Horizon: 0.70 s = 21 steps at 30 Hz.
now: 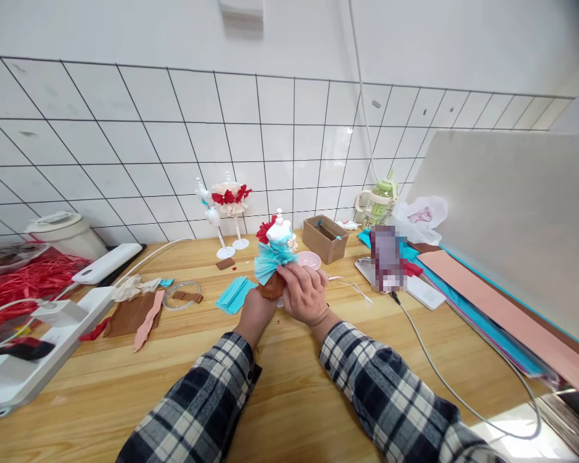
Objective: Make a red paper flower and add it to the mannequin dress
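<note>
A miniature white dress form (278,230) stands in front of me, dressed in blue ruffled crepe paper (273,260) with a red paper flower (266,228) at its shoulder. Brown crepe paper (272,287) wraps below the blue ruffle. My left hand (257,314) is closed around the lower left side of the brown paper, its fingers mostly hidden behind it. From the right, my right hand (305,293) pinches the brown paper's upper edge, just under the blue ruffle. Folded blue crepe paper (235,294) lies left of the hands.
Two more dress forms (216,222) stand near the tiled wall. A cardboard box (325,238) and a pink dish (309,260) sit behind my right hand. Paper scraps (130,315) and a power strip (53,350) lie left; a phone (387,257), cable and paper sheets (502,302) lie right.
</note>
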Available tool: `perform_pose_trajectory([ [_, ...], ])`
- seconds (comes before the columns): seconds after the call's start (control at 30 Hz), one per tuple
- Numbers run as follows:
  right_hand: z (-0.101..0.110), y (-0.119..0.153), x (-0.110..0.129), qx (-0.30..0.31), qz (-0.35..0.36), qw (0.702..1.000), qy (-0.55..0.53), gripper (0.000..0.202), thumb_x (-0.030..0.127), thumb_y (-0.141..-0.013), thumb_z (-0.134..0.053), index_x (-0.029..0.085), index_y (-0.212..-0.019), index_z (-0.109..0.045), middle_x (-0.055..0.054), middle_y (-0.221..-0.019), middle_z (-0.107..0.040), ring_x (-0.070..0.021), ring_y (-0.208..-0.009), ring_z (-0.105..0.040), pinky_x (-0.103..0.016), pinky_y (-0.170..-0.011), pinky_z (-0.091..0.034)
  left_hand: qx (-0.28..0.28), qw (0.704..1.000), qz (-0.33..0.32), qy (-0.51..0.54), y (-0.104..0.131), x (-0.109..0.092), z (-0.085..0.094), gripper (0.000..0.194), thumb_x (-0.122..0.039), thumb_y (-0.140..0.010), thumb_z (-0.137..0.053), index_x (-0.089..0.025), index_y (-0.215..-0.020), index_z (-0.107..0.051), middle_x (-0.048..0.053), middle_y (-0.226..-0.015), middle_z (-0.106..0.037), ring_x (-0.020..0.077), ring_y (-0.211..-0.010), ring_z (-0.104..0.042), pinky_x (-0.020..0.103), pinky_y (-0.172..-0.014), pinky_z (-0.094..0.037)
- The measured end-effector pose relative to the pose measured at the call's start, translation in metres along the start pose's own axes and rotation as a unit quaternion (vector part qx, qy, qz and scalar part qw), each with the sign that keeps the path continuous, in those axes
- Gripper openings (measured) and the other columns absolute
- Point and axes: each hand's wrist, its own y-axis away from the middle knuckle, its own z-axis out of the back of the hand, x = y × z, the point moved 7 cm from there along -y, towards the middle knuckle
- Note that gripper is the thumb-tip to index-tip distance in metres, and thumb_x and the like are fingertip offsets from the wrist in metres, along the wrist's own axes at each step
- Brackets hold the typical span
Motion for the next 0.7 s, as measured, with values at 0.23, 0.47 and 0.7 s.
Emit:
perform_pose_trajectory([
  [0.23, 0.006, -0.005, 0.001, -0.006, -0.008, 1.000, 0.019, 0.055, 0.023, -0.084, -0.046, 0.034, -0.138, -0.041, -0.003, -0.122, -0.061, -0.0237, -0.107, -0.053, -0.040, -0.091, -0.029, 0.039, 0.999, -0.025, -0.020, 0.006, -0.007, -0.004, 0.026, -0.033, -0.084, -0.050, -0.018, -0.098, -0.067, 0.007, -0.095, -0.073, 0.0225, -0.088, -0.067, 0.029, -0.073, -0.050],
  [0.47, 0.011, -0.009, 0.006, -0.005, 0.015, 0.999, 0.040, 0.052, 0.024, -0.085, -0.048, 0.040, -0.134, -0.045, -0.002, -0.120, -0.060, -0.0223, -0.101, -0.052, -0.039, -0.088, -0.029, 0.036, 0.998, -0.035, -0.048, 0.004, -0.010, -0.006, 0.025, -0.028, -0.085, -0.050, -0.021, -0.104, -0.063, 0.007, -0.098, -0.072, 0.0207, -0.093, -0.065, 0.027, -0.076, -0.048],
  [0.7, 0.013, -0.010, 0.008, -0.012, 0.023, 0.996, 0.091, 0.052, 0.024, -0.084, -0.051, 0.039, -0.134, -0.045, -0.002, -0.122, -0.056, -0.0208, -0.100, -0.049, -0.037, -0.087, -0.027, 0.053, 0.994, -0.037, -0.084, 0.002, -0.007, -0.010, 0.024, -0.028, -0.086, -0.048, -0.017, -0.098, -0.065, 0.010, -0.096, -0.072, 0.0216, -0.090, -0.065, 0.027, -0.072, -0.047],
])
